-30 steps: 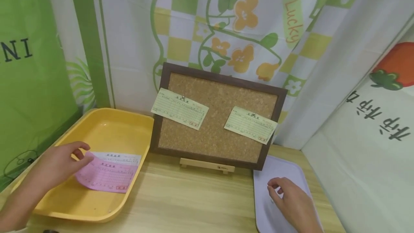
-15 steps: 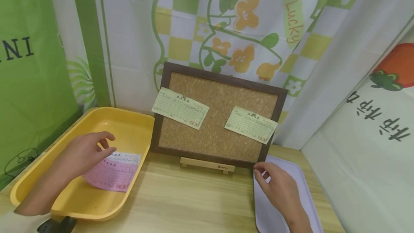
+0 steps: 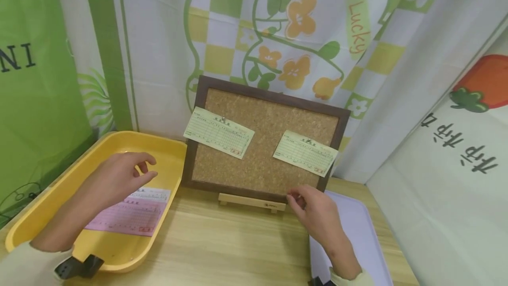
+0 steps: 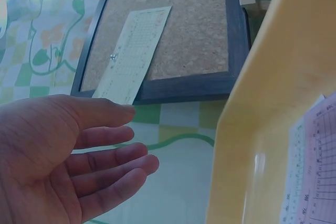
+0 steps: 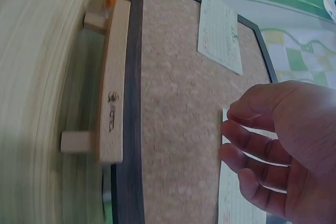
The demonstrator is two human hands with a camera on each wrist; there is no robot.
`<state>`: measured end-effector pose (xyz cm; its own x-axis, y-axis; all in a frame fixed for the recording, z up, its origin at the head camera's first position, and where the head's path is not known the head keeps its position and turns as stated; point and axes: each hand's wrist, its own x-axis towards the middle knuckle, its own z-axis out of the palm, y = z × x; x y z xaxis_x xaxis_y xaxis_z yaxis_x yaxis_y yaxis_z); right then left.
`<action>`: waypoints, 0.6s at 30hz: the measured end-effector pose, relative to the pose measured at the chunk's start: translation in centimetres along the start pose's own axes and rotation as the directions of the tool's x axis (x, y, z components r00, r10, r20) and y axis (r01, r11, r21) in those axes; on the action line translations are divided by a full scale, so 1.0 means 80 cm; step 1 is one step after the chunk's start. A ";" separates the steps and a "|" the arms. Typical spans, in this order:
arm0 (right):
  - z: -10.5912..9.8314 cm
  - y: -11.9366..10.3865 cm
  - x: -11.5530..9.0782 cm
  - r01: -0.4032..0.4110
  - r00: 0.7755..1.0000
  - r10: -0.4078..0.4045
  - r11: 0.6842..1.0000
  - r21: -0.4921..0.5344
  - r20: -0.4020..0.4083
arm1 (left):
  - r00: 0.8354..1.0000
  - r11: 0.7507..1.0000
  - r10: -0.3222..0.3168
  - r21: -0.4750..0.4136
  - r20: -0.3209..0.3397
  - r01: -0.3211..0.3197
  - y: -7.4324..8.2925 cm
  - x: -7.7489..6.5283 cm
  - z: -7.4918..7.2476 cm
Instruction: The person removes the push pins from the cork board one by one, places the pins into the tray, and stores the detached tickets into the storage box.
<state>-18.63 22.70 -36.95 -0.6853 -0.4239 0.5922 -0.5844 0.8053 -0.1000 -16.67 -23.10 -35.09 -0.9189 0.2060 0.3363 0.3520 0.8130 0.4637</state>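
Note:
My left hand [image 3: 123, 175] hovers over the yellow tray [image 3: 107, 261], fingers loosely bent and nothing between them. Inside that tray lie a pink form slip [image 3: 127, 220] and a white slip [image 3: 158, 194], the pink one overlapping the white. My right hand [image 3: 317, 211] is in front of the lower right of the framed corkboard [image 3: 262, 153], its thumb and index fingertips close together with no object visible there. Two pale green slips, a left one [image 3: 218, 133] and a right one [image 3: 305, 153], are pinned to the cork. In the right wrist view, the fingers [image 5: 236, 135] overlap the right slip.
A small wooden stand [image 3: 252, 201] supports the tilted board. The lilac tray [image 3: 365, 233] is at the right, partly behind my right forearm. A patterned curtain [image 3: 158, 56] hangs behind the wooden table [image 3: 214, 250].
My left hand has let go of the pink slip and risen to the right over the tray. My right hand has moved from the lilac tray leftward and up to the board's lower edge.

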 end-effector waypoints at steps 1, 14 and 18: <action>0.002 -0.002 0.004 0.011 1.000 -0.011 1.000 0.004 -0.003 | 1.000 1.000 0.002 0.004 -0.003 -0.002 0.003 0.002 -0.001; 0.021 -0.029 0.060 0.101 0.994 -0.100 0.994 0.047 -0.040 | 0.995 0.998 -0.060 -0.009 -0.078 0.059 0.026 0.029 0.008; 0.026 -0.032 0.077 0.102 0.994 -0.100 0.993 0.055 -0.033 | 0.992 0.998 -0.061 -0.018 -0.113 0.059 0.028 0.040 0.014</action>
<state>-22.28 17.12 -34.73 -0.6087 -0.4882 0.6255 -0.6742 0.7339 -0.0833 -19.02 -20.02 -33.90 -0.9127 0.0937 0.3978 0.3005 0.8136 0.4977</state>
